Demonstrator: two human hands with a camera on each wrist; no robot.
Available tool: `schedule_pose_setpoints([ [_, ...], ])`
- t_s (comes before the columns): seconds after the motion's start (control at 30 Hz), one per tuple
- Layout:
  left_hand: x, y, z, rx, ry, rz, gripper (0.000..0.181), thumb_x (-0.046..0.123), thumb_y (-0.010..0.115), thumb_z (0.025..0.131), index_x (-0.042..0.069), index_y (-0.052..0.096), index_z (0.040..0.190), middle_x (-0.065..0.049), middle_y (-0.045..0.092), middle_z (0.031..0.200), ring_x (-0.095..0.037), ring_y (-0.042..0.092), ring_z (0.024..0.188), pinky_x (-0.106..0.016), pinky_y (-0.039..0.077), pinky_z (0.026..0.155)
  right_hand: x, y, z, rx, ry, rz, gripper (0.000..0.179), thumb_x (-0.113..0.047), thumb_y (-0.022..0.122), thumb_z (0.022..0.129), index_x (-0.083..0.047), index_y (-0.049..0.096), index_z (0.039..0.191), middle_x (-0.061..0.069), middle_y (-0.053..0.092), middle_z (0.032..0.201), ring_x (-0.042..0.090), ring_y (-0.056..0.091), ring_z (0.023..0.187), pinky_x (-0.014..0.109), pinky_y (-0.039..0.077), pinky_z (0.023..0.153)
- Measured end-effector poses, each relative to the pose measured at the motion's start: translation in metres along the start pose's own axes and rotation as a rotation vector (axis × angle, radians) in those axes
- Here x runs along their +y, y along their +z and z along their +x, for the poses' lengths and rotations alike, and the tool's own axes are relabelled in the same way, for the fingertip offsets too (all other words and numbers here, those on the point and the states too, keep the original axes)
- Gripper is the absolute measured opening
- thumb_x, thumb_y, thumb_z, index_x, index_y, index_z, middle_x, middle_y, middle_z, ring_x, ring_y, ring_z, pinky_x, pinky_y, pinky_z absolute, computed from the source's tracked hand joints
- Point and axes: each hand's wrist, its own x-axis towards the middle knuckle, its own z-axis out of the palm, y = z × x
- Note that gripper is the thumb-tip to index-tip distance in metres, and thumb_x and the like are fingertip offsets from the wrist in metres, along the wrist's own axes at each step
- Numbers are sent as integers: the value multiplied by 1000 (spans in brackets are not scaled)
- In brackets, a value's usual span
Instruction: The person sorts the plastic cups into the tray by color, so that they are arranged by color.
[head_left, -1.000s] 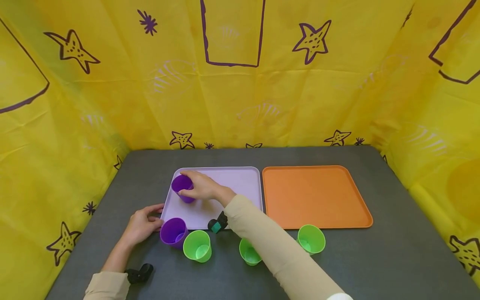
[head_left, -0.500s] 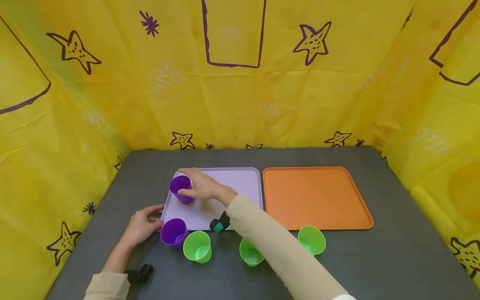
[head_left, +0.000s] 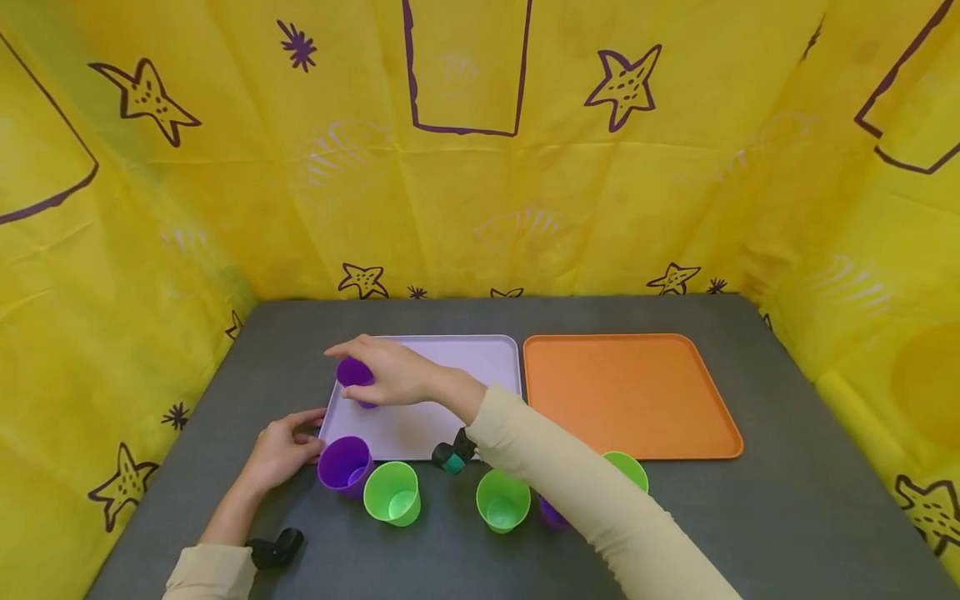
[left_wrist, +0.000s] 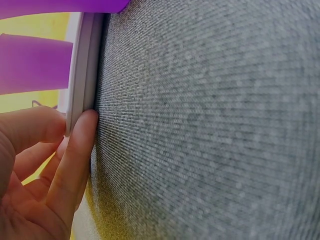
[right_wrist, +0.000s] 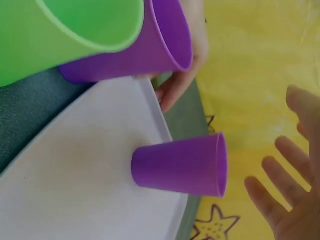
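Note:
On the far left corner of the lavender tray [head_left: 457, 358] stands an upright purple cup [head_left: 353, 372]. My right hand [head_left: 397, 372] hovers at it with fingers spread; the right wrist view shows a gap between these fingers [right_wrist: 287, 180] and the cup's rim. At the tray's left edge, my left hand [head_left: 276, 450] pinches the rim between thumb and fingers, as the left wrist view shows. Just beside that hand, a second purple cup [head_left: 345, 467] stands on the table at the tray's front left corner.
A green cup [head_left: 393, 493] stands right of the near purple cup, another green cup [head_left: 503, 502] farther right. My right forearm partly covers a purple cup [head_left: 552, 514] and a third green cup [head_left: 627, 468]. An orange tray [head_left: 630, 396] lies right of the lavender one.
My right hand has let go of the purple cup, its fingers spreading and lifting off, after the cup shifted slightly left on the tray. My left hand has stayed at the tray's edge.

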Motion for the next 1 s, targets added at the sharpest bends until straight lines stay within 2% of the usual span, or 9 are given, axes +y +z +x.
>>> schedule_pose_setpoints([
  [0.13, 1, -1, 0, -3, 8, 20, 52, 3, 66, 79, -8, 49, 127, -27, 58, 114, -16, 67, 75, -25, 55, 59, -10, 0, -3, -98, -79, 8, 56, -29, 62, 86, -12, 44, 136, -1, 51, 130, 10, 46, 117, 9, 32, 98],
  [0.27, 2, -2, -1, -7, 2, 27, 52, 4, 66, 79, -7, 49, 127, -26, 58, 115, -15, 66, 75, -24, 55, 58, -17, 3, -7, -229, -79, 57, 59, -32, 63, 85, -14, 41, 138, -4, 46, 135, 5, 43, 118, 8, 32, 97],
  [0.43, 3, -2, -2, -13, -14, 32, 53, 4, 66, 79, -10, 47, 126, -27, 59, 113, -17, 66, 76, -24, 55, 59, -23, 8, -10, -339, -83, 83, 63, -35, 63, 86, -15, 37, 140, -5, 44, 137, 3, 39, 121, 8, 28, 99],
  [0.53, 3, -2, -3, -17, -27, 49, 54, 5, 65, 79, -11, 45, 127, -26, 62, 105, -18, 67, 74, -24, 55, 59, -24, 12, -12, -389, -75, 91, 65, -34, 63, 86, -14, 36, 141, -6, 41, 140, 3, 36, 127, 9, 24, 103],
  [0.67, 3, -2, -2, -14, -34, 71, 53, 6, 66, 80, -7, 47, 128, -22, 67, 93, -17, 67, 72, -23, 54, 59, -25, 18, -14, -444, -49, 112, 67, -35, 64, 85, -14, 34, 142, -6, 39, 142, 4, 35, 129, 10, 25, 103],
  [0.8, 2, -2, -2, -13, -13, 57, 52, 8, 67, 80, -5, 49, 128, -23, 64, 105, -18, 67, 77, -22, 54, 60, -24, 25, -14, -501, -31, 114, 70, -36, 66, 83, -15, 33, 142, -6, 39, 141, 2, 35, 127, 9, 26, 102],
  [0.9, 2, -2, -2, -7, 13, 46, 53, 9, 68, 80, -6, 50, 127, -26, 59, 115, -18, 68, 80, -21, 54, 60, -24, 32, -12, -532, -46, 111, 70, -34, 67, 82, -14, 34, 141, -7, 44, 137, -1, 38, 122, 8, 27, 99],
  [1.0, 2, -1, -1, 3, 26, 37, 54, 11, 70, 80, -6, 50, 126, -26, 59, 115, -15, 67, 78, -22, 54, 59, -24, 37, -11, -545, -65, 108, 70, -32, 68, 81, -13, 36, 140, -9, 48, 130, -2, 41, 117, 5, 29, 95],
])
